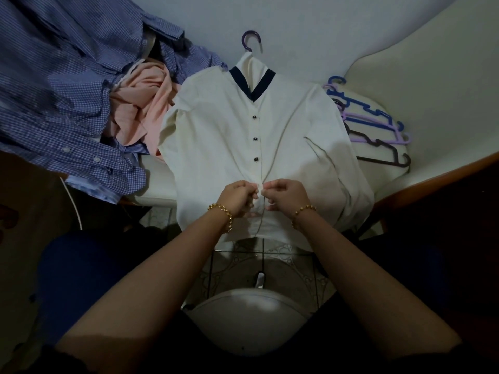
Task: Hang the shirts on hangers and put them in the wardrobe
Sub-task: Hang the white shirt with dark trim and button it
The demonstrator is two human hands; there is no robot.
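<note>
At white shirt (229,130) front, hands — left (237,197), right (287,195) — pinching placket, purple hanger (251,40) inside

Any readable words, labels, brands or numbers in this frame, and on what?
None can be read. The cream shirt, checked blue shirts, pink garment and spare hangers show no print or label. A small white object on the floor is too blurred to tell.

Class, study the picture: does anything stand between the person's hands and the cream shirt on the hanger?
Nothing visible does. The left hand and right hand pinch the cream shirt at its front opening, below the third button.
</note>
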